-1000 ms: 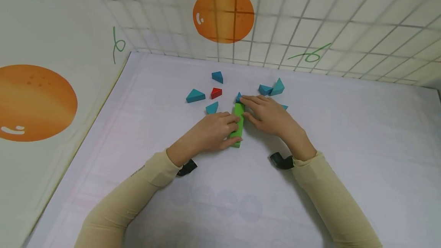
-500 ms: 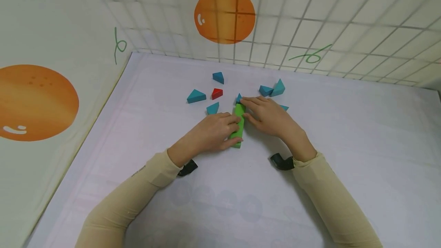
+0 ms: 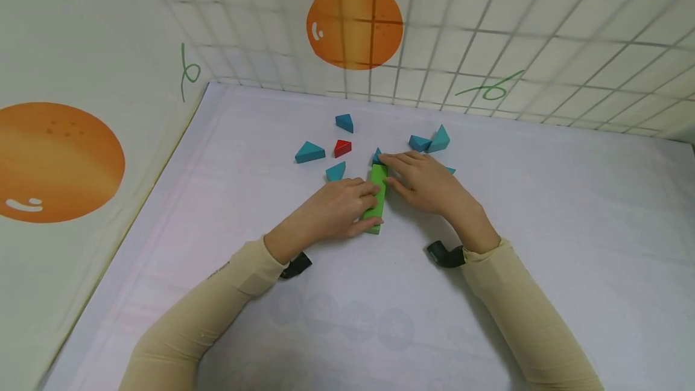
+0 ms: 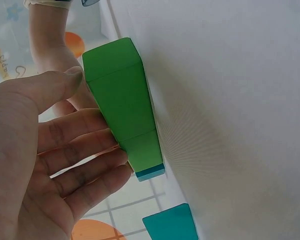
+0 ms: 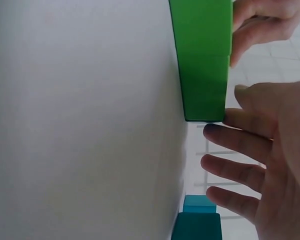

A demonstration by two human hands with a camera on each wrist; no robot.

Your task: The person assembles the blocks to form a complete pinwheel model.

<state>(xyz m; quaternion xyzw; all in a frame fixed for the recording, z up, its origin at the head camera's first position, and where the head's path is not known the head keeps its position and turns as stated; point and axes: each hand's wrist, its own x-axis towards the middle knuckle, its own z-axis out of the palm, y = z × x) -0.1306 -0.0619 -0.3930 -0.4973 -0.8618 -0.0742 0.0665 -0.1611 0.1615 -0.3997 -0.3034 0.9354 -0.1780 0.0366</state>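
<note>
Two green blocks lie end to end in a row, the near one (image 4: pixel 117 95) and the far one (image 3: pixel 379 175). Against the row's far end sits a small blue triangular block (image 3: pixel 377 157), partly covered by fingers. My left hand (image 3: pixel 341 207) rests along the row's left side, its extended fingertips on the green blocks and its thumb by the near end. On the other side, my right hand (image 3: pixel 426 181) reaches over with its index fingertip at the blue triangle and its thumb beside the far green block. In the right wrist view its fingers (image 5: pixel 237 170) are spread and fairly straight.
Left of the row lie a red triangular block (image 3: pixel 342 148) and blue ones (image 3: pixel 310 152), one (image 3: pixel 335 171) close to the left hand. Two touching blue blocks (image 3: pixel 437 139) stand behind the right hand; another peeks out beside it. A patterned curtain (image 3: pixel 260 29) borders the table's back.
</note>
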